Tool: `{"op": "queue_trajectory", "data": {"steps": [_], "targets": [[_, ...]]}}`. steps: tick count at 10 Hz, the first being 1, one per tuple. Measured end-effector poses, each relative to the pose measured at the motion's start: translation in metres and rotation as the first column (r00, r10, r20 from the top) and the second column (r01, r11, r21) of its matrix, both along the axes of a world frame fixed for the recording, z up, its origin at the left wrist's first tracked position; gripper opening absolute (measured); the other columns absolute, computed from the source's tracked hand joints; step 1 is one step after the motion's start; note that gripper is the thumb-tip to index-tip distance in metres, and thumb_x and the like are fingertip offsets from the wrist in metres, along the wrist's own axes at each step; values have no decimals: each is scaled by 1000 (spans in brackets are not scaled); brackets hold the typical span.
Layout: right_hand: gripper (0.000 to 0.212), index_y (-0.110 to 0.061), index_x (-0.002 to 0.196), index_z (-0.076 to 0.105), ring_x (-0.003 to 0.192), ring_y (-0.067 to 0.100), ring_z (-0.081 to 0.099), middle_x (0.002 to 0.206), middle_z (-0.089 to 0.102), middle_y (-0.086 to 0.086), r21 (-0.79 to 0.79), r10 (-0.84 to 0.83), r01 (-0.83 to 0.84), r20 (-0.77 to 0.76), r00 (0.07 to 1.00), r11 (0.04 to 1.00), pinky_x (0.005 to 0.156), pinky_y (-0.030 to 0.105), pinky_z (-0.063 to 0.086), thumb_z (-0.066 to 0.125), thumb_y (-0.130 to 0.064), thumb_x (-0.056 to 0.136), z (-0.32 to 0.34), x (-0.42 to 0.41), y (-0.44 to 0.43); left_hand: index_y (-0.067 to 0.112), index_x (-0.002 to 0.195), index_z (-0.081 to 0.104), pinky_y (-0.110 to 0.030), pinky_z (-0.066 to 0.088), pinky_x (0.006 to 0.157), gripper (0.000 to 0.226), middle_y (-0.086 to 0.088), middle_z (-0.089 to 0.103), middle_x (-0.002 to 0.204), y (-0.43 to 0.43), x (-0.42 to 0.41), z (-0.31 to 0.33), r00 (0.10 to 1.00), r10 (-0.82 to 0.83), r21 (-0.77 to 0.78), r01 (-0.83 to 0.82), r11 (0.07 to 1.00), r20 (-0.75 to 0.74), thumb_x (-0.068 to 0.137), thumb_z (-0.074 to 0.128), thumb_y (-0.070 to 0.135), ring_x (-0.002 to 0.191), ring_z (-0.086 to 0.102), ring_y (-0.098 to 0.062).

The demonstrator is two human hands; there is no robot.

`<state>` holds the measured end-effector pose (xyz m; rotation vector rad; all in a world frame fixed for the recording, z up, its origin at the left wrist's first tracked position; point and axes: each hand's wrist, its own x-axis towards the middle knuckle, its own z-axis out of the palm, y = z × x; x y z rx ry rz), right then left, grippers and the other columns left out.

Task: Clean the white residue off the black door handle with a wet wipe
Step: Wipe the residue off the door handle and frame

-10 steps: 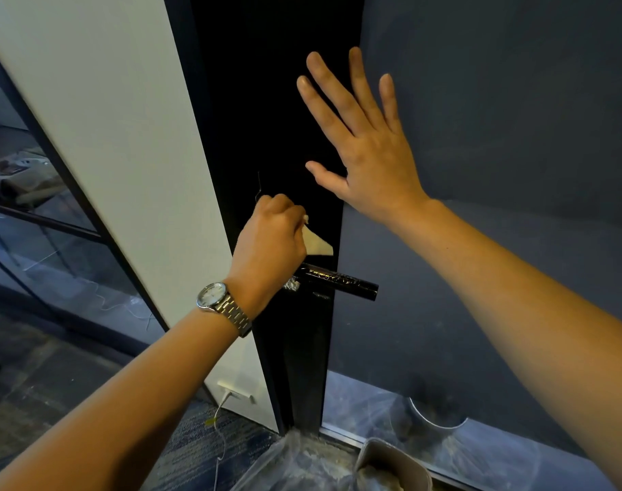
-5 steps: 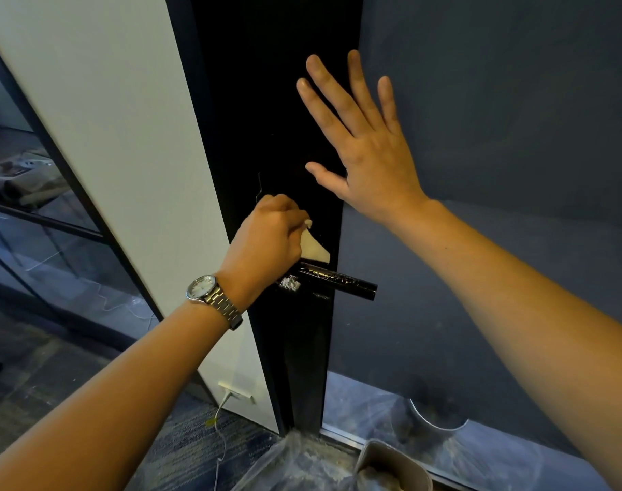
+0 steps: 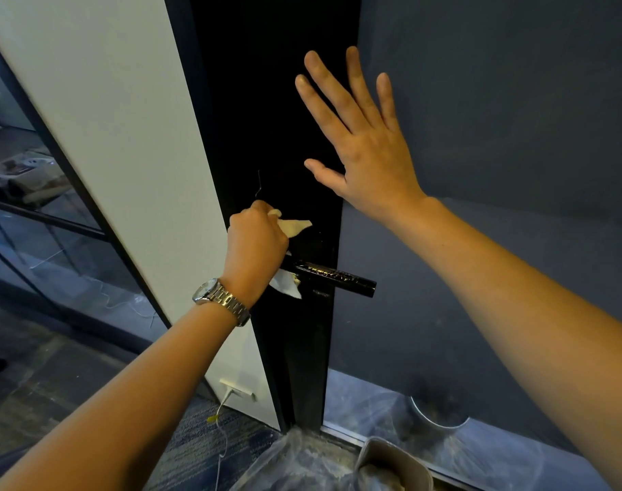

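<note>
A pale bin is sitting on the floor at the door's foot, holding crumpled waste. The right hand is lying flat, fingers spread, on the black door. The left hand, wearing a watch, is gripping a wipe against the inner end of the handle.

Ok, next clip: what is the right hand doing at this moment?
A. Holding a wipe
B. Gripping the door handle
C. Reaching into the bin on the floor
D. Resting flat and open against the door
D: the right hand lies flat with its fingers spread on the door above the handle, while the left hand holds the wipe at the handle.
</note>
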<state>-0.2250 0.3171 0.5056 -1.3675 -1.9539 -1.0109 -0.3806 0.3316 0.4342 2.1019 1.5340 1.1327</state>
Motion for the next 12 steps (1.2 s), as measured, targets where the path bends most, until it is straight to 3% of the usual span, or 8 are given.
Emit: {"op": "queue_trajectory", "data": {"steps": [1, 3, 5, 6, 8, 9, 10, 12], "targets": [[75, -13, 147, 25, 143, 38, 15, 155, 24, 9, -1, -2, 2, 3, 1000, 1000, 113, 41, -6, 58, -40, 85, 0, 0, 0, -8, 111, 55, -13, 33, 45, 26, -27, 61, 98, 2, 2, -2, 999, 31, -87, -31, 996, 7, 92, 47, 9, 64, 46, -18], [75, -12, 147, 26, 142, 38, 17, 155, 25, 10, 12, -3, 3, 1, 1000, 1000, 112, 44, -2, 59, -39, 85, -1, 0, 2, 1, 107, 64, -4, 37, 70, 22, -14, 58, 109, -11, 6, -3, 989, -104, 266, 128, 955, -100, 92, 51, 11, 88, 51, -15], [75, -13, 147, 26, 143, 38, 16, 155, 25, 10, 10, 3, -3, 1, 1000, 1000, 112, 44, 0, 59, -39, 85, -1, 1, 1, 8, 105, 66, 0, 31, 77, 21, -7, 57, 109, -9, 7, -2, 932, -177, 311, 278, 909, -315, 91, 53, 16, 101, 49, -19], [77, -12, 147, 26, 143, 38, 16, 155, 25, 9, 7, 0, 0, 4, 1000, 1000, 112, 45, 0, 60, -40, 84, -1, 1, 1, 4, 108, 59, -1, 33, 64, 22, -12, 55, 108, -4, 6, -2, 986, -108, 270, 140, 953, -129, 94, 47, 16, 85, 48, -13], [76, -12, 147, 26, 142, 39, 17, 155, 26, 10, 12, 15, -15, -7, 1000, 1000, 112, 45, 0, 60, -39, 85, -1, 1, 1, 0, 122, 41, -16, 48, 65, 41, -15, 54, 107, -1, 9, -10, 955, 48, -383, 72, 921, 294, 97, 38, 32, 78, 56, -20], [76, -12, 147, 26, 143, 38, 16, 155, 25, 10, 12, 16, -16, -9, 1000, 1000, 112, 44, -1, 60, -38, 85, -1, 1, 1, 8, 113, 51, -38, 50, 83, 33, -14, 61, 97, -6, 6, -10, 664, 229, -602, 410, 685, 712, 96, 39, 35, 91, 61, -34], [76, -12, 147, 26, 143, 38, 17, 155, 25, 10, 13, 21, -21, -11, 1000, 1000, 112, 45, 0, 60, -38, 85, -1, 1, 2, 12, 114, 47, -38, 55, 74, 22, -11, 60, 92, -8, 5, -10, 440, 369, -570, 547, 613, 819, 98, 38, 23, 83, 64, -26], [76, -12, 147, 25, 143, 37, 14, 155, 24, 9, 5, 34, -33, -23, 999, 999, 112, 37, -10, 60, -38, 85, -1, 1, 3, 4, 110, 58, -32, 48, 65, 25, -11, 56, 87, -4, 5, -15, 883, 137, -393, 57, 918, 448, 94, 44, 18, 71, 53, -20]]}}
